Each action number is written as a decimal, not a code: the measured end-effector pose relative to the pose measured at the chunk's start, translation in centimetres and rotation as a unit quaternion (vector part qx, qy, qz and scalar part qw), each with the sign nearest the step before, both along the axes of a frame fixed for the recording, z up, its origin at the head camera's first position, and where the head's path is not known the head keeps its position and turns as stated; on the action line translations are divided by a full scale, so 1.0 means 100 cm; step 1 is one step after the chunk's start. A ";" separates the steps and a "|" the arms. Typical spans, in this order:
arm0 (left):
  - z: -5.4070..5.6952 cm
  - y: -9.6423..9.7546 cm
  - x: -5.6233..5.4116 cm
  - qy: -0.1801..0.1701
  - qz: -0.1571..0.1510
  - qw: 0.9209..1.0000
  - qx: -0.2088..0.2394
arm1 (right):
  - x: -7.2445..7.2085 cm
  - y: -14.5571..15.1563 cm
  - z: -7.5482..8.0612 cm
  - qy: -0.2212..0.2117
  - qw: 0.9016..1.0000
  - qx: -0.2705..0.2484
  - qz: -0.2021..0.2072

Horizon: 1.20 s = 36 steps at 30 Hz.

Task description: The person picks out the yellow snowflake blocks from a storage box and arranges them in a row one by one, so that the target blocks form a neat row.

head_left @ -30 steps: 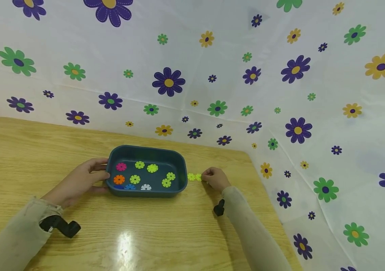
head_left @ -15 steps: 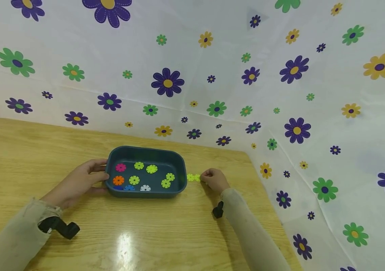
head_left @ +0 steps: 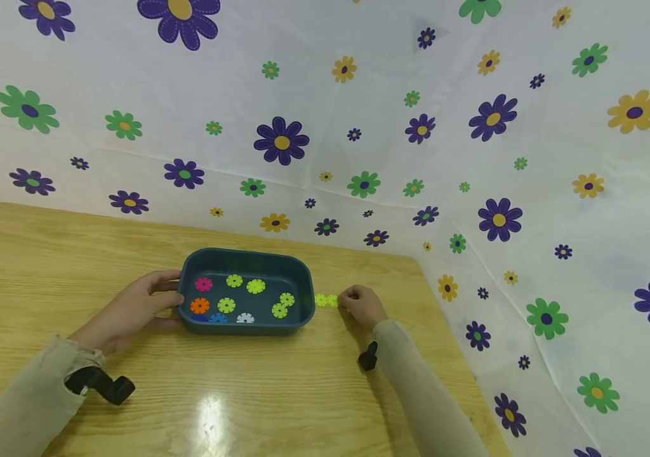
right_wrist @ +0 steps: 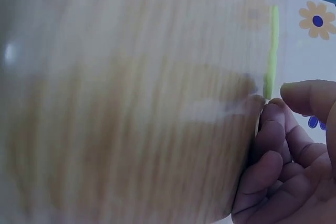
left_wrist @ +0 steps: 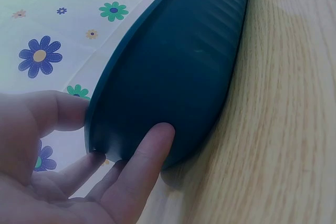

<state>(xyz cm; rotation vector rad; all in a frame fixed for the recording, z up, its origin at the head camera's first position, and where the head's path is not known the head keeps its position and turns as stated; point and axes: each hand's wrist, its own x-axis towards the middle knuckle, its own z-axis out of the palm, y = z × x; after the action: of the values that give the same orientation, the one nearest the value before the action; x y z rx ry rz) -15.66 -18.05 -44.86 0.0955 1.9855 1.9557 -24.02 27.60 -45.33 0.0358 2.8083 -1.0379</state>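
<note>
A dark teal plastic tub (head_left: 245, 329) stands on the wooden table, several notched snowflake discs inside it. My left hand (head_left: 131, 311) grips its left end; in the left wrist view the thumb (left_wrist: 152, 148) lies against the outer wall and the fingers reach to the rim. Right of the tub lie two yellow-green snowflake discs (head_left: 326, 300) in a row, flat on the table. My right hand (head_left: 364, 304) pinches at their right end with curled fingers. From the right wrist the discs (right_wrist: 273, 45) show edge-on, ending right at the fingertips.
In the tub are a pink disc (head_left: 204, 284), an orange disc (head_left: 200, 306), a white disc (head_left: 245, 318), blue discs and several yellow-green ones. A flower-print sheet (head_left: 325, 95) hangs behind and to the right of the table (head_left: 279, 393). Each wrist wears a black mount.
The view has shifted very slightly. Both hands, the tub and the discs keep their places.
</note>
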 end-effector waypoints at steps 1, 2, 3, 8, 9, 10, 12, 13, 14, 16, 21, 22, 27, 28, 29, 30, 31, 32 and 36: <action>0.000 0.000 0.000 -0.001 0.001 1.000 -0.001 | 0.000 0.000 0.001 0.001 1.000 -0.003 0.000; 0.000 0.001 0.000 -0.001 0.001 1.000 0.000 | 0.001 0.001 0.002 0.003 1.000 -0.004 -0.001; 0.000 0.001 -0.001 -0.002 0.001 1.000 0.001 | 0.002 0.001 0.003 0.004 1.000 -0.007 -0.004; 0.001 0.001 -0.002 0.000 0.002 1.000 0.006 | 0.006 -0.001 0.009 0.015 0.999 -0.037 -0.032; 0.001 0.001 -0.002 0.001 0.002 1.000 0.005 | 0.007 -0.002 0.011 0.016 0.998 -0.047 -0.039; 0.001 0.001 -0.003 0.002 0.003 1.000 0.004 | 0.008 -0.003 0.013 0.020 0.997 -0.055 -0.045; 0.001 0.001 -0.003 0.004 0.003 1.000 0.001 | 0.009 -0.006 0.018 0.035 0.995 -0.071 -0.053; 0.001 0.001 -0.003 0.004 0.004 1.000 0.000 | 0.011 -0.008 0.021 0.043 0.995 -0.077 -0.055; 0.001 0.000 -0.003 0.003 0.004 1.000 -0.003 | 0.012 -0.010 0.025 0.051 0.994 -0.081 -0.055; -0.001 0.000 -0.002 0.000 0.002 1.000 -0.001 | 0.014 -0.017 0.032 0.070 0.993 -0.082 -0.051; -0.002 -0.002 0.000 0.000 -0.001 1.000 0.005 | 0.020 -0.044 0.052 0.112 0.988 -0.103 -0.026; -0.002 -0.002 0.000 0.002 -0.001 1.000 0.004 | 0.021 -0.051 0.057 0.120 0.987 -0.110 -0.017; 0.001 -0.001 -0.004 0.007 0.002 1.000 -0.002 | 0.017 -0.084 0.069 0.151 0.978 -0.135 0.045; 0.001 -0.001 -0.005 0.007 0.002 1.000 -0.002 | 0.016 -0.090 0.070 0.148 0.978 -0.138 0.055; 0.001 -0.001 -0.005 0.007 0.002 1.000 -0.003 | 0.014 -0.095 0.071 0.142 0.978 -0.140 0.063; 0.001 0.000 -0.006 0.007 0.002 1.000 -0.003 | 0.013 -0.100 0.071 0.133 0.979 -0.139 0.071; 0.001 0.000 -0.006 0.007 0.003 1.000 -0.003 | 0.012 -0.105 0.070 0.121 0.980 -0.135 0.077; 0.000 0.001 -0.006 0.006 0.003 1.000 -0.002 | 0.011 -0.110 0.069 0.105 0.982 -0.134 0.084; -0.003 0.001 -0.003 -0.002 0.000 1.000 0.003 | 0.005 -0.123 0.060 0.033 0.987 -0.112 0.110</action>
<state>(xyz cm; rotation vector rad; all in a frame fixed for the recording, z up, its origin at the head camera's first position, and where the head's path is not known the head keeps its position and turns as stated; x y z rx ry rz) -15.98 -17.95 -45.14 0.0940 1.9767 1.9607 -23.50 15.30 -39.35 -0.3299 2.6548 -1.3097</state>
